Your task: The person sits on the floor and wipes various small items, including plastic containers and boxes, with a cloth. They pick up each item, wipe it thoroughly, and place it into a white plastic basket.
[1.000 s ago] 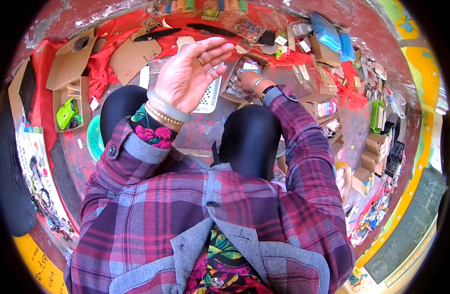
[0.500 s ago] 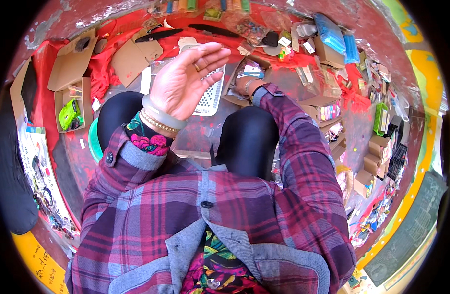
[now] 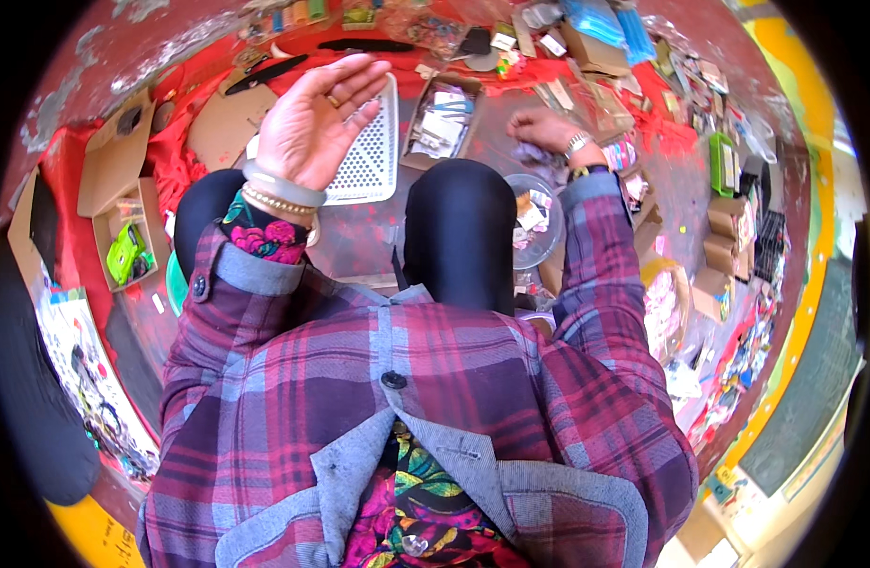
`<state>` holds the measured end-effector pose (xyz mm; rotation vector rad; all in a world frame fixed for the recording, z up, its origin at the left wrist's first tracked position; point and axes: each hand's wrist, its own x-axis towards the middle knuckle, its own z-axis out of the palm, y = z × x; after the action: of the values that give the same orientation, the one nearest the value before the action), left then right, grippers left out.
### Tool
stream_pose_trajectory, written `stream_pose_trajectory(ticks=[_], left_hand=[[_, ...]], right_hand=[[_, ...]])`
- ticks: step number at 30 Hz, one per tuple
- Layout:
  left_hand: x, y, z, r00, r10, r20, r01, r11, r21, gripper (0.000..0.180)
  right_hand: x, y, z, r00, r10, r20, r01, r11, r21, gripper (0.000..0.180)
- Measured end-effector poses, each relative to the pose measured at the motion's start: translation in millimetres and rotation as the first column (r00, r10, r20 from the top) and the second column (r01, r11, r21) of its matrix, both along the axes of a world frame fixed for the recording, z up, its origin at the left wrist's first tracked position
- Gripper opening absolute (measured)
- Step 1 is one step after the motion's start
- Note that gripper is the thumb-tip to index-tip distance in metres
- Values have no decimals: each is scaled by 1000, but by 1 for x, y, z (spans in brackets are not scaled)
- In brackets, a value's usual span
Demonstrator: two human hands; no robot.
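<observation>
My left hand (image 3: pixel 312 128) is raised with fingers spread and loose, holding nothing, just above the white perforated tray (image 3: pixel 369 147) that lies on the red floor (image 3: pixel 359 241) beyond my knees. My right hand (image 3: pixel 547 131) reaches down past the open cardboard box (image 3: pixel 442 123) and its fingers pinch a small purplish scrap (image 3: pixel 530 154), right above a clear plastic bowl (image 3: pixel 537 222) of bits.
</observation>
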<state>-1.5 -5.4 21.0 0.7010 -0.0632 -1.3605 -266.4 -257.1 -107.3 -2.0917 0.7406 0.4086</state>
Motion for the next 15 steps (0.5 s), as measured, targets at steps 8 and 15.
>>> stream_pose_trajectory(ticks=[8, 15], left_hand=[[-14, -13, -7, 997, -60, 39, 58, 997, 59, 35], [-23, -22, -22, 993, -97, 63, 86, 984, 159, 30]], right_hand=[[-177, 90, -85, 929, -203, -310, 204, 979, -29, 25], [-168, 148, -203, 736, -423, -528, 449, 889, -86, 43]])
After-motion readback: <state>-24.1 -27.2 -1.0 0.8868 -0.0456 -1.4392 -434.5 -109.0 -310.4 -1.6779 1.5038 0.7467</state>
